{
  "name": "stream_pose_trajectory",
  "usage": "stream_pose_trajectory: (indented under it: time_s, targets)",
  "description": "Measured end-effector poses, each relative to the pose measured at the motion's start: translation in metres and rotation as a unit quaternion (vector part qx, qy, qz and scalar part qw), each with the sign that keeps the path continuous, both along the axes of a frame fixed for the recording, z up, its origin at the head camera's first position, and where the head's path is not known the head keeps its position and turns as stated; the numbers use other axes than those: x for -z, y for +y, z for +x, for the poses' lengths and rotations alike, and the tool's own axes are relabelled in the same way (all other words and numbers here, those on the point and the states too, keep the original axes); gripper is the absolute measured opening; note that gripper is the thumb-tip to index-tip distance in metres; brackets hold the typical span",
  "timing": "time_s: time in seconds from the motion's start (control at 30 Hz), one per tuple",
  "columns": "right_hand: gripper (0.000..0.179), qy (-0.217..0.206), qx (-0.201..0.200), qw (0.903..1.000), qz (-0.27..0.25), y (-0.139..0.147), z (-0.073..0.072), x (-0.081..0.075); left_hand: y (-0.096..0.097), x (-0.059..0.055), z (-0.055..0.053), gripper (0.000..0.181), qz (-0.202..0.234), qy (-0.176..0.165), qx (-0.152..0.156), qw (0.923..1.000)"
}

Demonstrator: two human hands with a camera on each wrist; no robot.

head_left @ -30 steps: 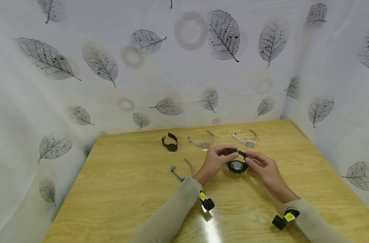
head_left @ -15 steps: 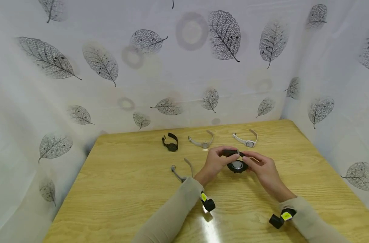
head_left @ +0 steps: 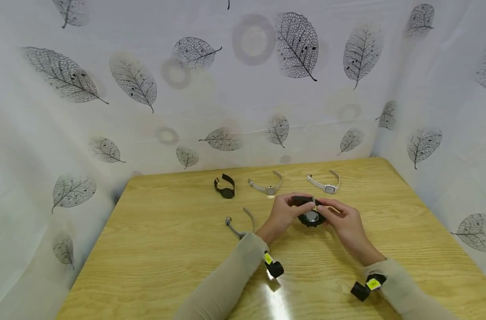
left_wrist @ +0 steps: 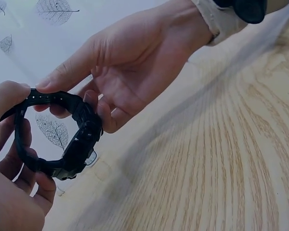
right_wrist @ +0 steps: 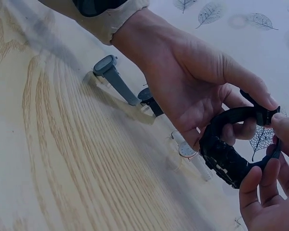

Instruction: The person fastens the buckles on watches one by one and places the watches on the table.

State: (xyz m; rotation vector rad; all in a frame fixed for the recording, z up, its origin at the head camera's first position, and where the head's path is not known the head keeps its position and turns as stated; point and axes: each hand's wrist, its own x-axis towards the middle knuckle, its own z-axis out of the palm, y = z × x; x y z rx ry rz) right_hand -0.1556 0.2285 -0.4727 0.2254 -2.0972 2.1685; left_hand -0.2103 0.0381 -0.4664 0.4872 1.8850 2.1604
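Observation:
Both hands hold a black wristwatch (head_left: 311, 218) with a chunky round case, just above the table at right of centre. The left hand (head_left: 282, 217) pinches the buckle side of its strap (right_wrist: 241, 115) between thumb and fingers. The right hand (head_left: 344, 223) pinches the other strap end, thumb and fingertips right at the buckle. In the left wrist view the strap bends into a loop, its ends meeting between the two thumbs. The silvery back of the case faces the head camera. Fingers of both hands also touch the case's sides, partly hiding it.
Along the back of the wooden table (head_left: 154, 258) lie a black watch (head_left: 227, 193), a silver-faced watch (head_left: 270, 190) and a white watch (head_left: 329, 189). A grey watch (head_left: 236, 232) lies partly behind the left wrist. Leaf-patterned cloth (head_left: 243, 98) hangs around the table.
The right hand has shifted slightly left, and its thumb is now close to the left thumb. The strap ends have drawn together, and the watch stays in about the same place.

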Motion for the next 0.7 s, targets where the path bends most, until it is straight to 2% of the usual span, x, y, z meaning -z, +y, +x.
stream_pose_trajectory:
  time_s: [0.3,0.57,0.7]
  targets:
    - [0.037,-0.008,-0.005,0.9997,-0.022,0.002,0.001,0.002,0.002,-0.002,0.002,0.022,0.018,-0.021,-0.022,0.9994]
    - [0.037,-0.016,-0.005,0.9992,-0.036,0.002,0.001,0.001,0.01,0.0,0.004,0.02,0.051,-0.05,-0.057,0.9958]
    - [0.034,-0.019,-0.005,0.9986,-0.05,0.0,0.0,0.0,0.011,-0.001,0.005,0.019,0.055,-0.048,-0.05,0.996]
